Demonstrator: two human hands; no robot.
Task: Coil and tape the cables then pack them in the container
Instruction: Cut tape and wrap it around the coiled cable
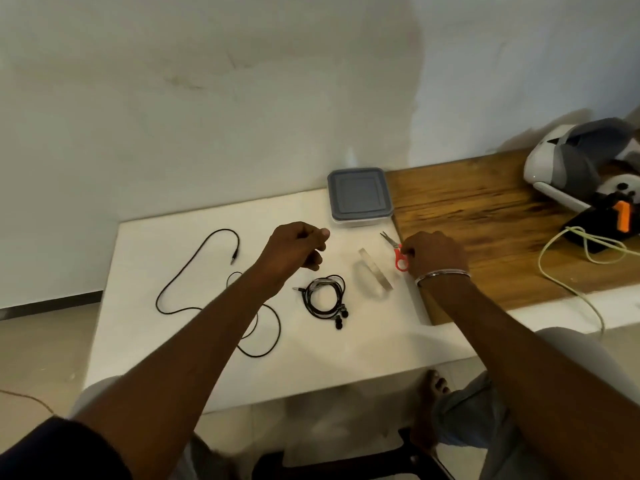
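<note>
Earphones (325,296) sit coiled just below the loosely curled, empty left hand (298,249); right hand (433,252) pinches the scissors (397,252) beside the tape roll (374,273), probably for cutting tape.

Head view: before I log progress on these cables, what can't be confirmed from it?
- Container: lid on, contents hidden.
- Coiled earphones: too small to tell whether tape holds the coil.
- Loose black cable: middle stretch hidden behind the left forearm.
- Scissors: one handle loop covered by the right hand.
- Left hand: curled; any held item hidden.
</note>
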